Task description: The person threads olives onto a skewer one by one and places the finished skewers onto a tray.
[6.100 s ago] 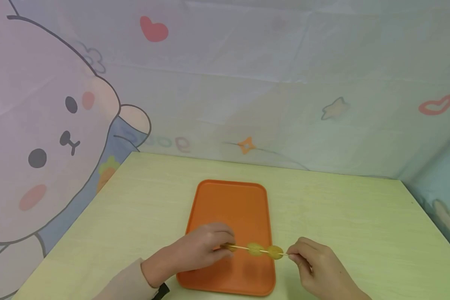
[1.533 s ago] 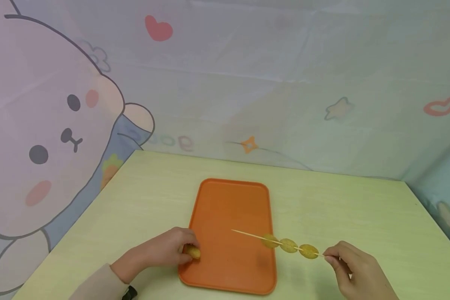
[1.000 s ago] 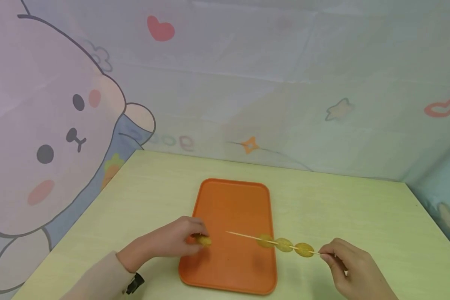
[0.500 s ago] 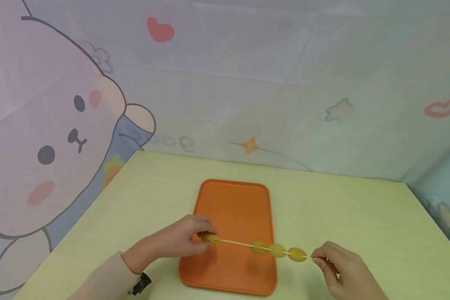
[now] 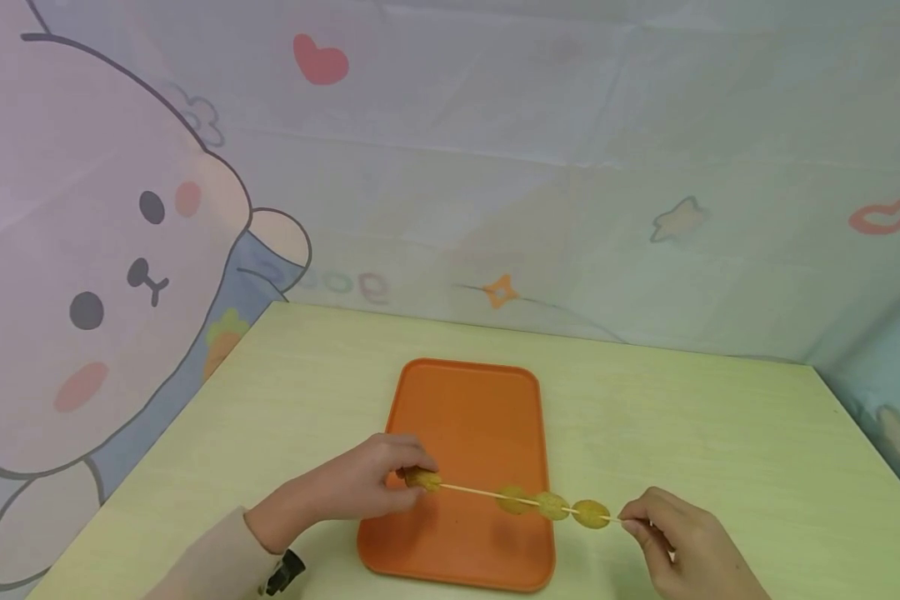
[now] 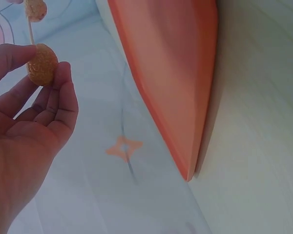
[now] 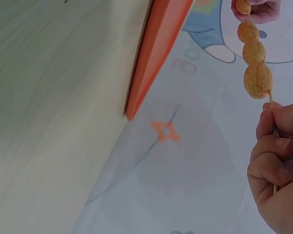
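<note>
My right hand (image 5: 686,537) pinches the bare right end of a thin wooden skewer (image 5: 468,490), its lower end running along the curled fingers in the right wrist view. Threaded near that hand are three golden, wrinkled oval food balls (image 5: 591,514), sitting close in a row. My left hand (image 5: 360,483) holds another such golden ball (image 6: 42,66) between thumb and fingertips, at the skewer's left end. The skewer's tip is hidden at that ball. Beneath the left hand and much of the skewer lies an orange tray (image 5: 465,408).
The tray rests on a pale yellow-green table (image 5: 682,433). Behind the table hangs a printed cloth (image 5: 495,167) with a cartoon bear, hearts and stars. A black strap (image 5: 283,572) shows at the left wrist.
The left hand has taken a ball from the tray's left side and brought it right and up to the skewer's tip. The right hand has shifted slightly left with the skewer.
</note>
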The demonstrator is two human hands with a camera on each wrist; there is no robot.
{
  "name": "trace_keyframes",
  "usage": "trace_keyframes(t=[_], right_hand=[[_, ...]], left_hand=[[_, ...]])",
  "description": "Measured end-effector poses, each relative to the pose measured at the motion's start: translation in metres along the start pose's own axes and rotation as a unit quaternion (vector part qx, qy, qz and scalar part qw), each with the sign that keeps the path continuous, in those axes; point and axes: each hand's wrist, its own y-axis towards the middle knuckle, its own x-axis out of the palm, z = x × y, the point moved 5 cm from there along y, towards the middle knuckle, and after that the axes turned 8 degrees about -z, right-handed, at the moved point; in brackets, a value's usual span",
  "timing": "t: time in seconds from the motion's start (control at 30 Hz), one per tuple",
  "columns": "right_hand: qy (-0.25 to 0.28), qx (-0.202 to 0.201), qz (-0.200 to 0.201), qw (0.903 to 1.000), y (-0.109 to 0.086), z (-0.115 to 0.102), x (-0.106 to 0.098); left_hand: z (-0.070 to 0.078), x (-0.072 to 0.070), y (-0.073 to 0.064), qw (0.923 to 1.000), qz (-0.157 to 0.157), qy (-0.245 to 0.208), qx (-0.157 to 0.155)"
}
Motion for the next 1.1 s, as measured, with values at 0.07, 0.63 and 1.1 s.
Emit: trace_keyframes(t=[0.07,0.63,1.1], right_hand=[[0.000,0.002,-0.002,1.0000,0.000,0.000,0.000],[-0.003,0.016,-0.006,0.9998,-0.001,0.000,0.002],[0.008,-0.008,0.007,0.9999,0.001,-0.002,0.004]], left_hand=[[0.001,0.001,0.001,1.0000,0.002,0.001,0.001],[0.007,0.005,0.007,0.9999,-0.003,0.013,0.000],[0.011,0.006,0.011,0.9997,-0.002,0.013,0.019]])
